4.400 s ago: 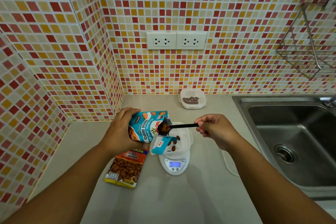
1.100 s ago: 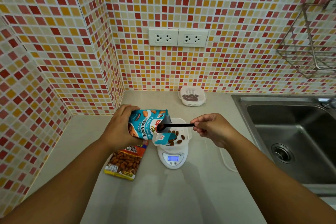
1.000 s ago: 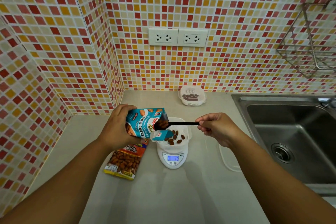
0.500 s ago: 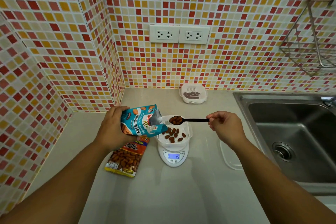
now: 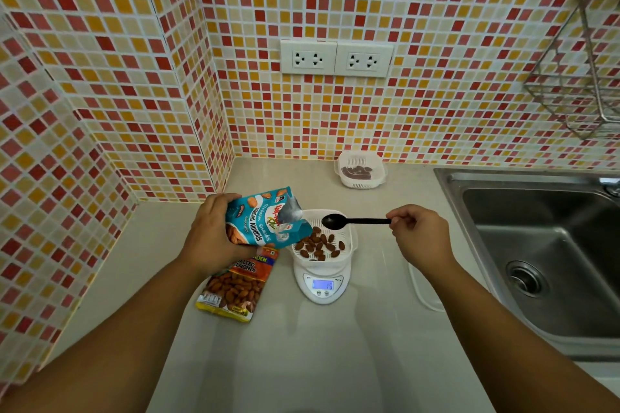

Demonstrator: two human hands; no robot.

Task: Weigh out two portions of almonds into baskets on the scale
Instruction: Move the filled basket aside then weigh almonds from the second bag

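Observation:
A white basket [image 5: 349, 234] sits on a small white digital scale [image 5: 322, 285] whose lit display reads 15. Several almonds [image 5: 318, 245] lie in the basket. My left hand [image 5: 210, 235] grips an open blue bag of roasted almonds [image 5: 265, 218], tilted with its mouth toward the basket. My right hand [image 5: 419, 235] pinches the end of a black plastic spoon [image 5: 352, 221]. The spoon's bowl hovers empty over the basket's far side. A second white basket [image 5: 359, 169] with almonds in it stands by the back wall.
An orange and yellow pack of salted almonds [image 5: 236, 285] lies flat left of the scale, partly under the blue bag. A steel sink [image 5: 550, 255] fills the right side. A clear lid [image 5: 424, 292] lies between scale and sink. A wire rack [image 5: 583, 77] hangs on the tiled wall.
The spoon came out of the bag loaded with almonds, moved over the basket and is now empty. More almonds lie in the basket.

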